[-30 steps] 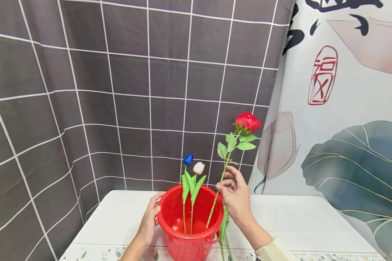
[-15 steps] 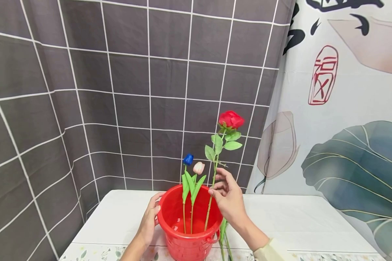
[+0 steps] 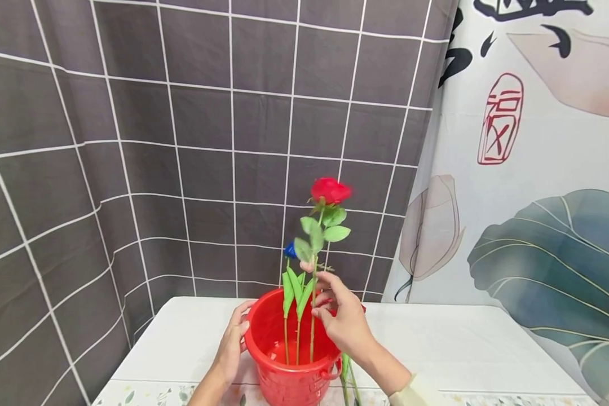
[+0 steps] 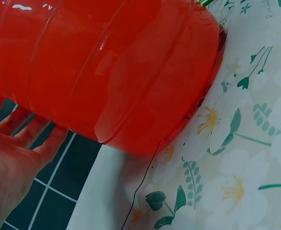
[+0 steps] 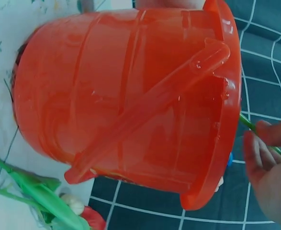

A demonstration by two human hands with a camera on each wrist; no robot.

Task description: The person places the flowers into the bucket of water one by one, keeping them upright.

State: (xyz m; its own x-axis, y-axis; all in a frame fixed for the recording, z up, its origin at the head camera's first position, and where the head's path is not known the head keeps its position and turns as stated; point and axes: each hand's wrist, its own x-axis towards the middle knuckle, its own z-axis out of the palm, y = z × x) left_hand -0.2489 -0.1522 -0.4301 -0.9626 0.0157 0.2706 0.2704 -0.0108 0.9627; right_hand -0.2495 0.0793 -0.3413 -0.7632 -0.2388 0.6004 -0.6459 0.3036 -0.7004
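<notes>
A red plastic bucket (image 3: 294, 383) stands upright at the table's front. My left hand (image 3: 229, 345) holds its left side at the rim; in the left wrist view those fingers (image 4: 49, 141) lie against the bucket wall. With thumb and fingertips, my right hand (image 3: 347, 321) pinches the green stem of a red artificial rose (image 3: 330, 192). The stem's lower end reaches down inside the bucket. Two artificial tulips stand in the bucket: a blue one (image 3: 290, 250) and a pale pink one (image 3: 306, 265), partly hidden by the rose's leaves. The right wrist view shows the bucket's handle (image 5: 145, 110) hanging down.
More artificial flowers lie right of the bucket, with green stems (image 3: 352, 378), a red bloom (image 5: 93, 218) and a whitish one (image 5: 72, 203). The white table (image 3: 462, 344) has a floral front strip. A dark checked curtain (image 3: 193, 141) hangs behind.
My right hand has moved left with the rose, bringing its stem beside the tulips and its leaves across the pink one. The left hand and the bucket have stayed in place.
</notes>
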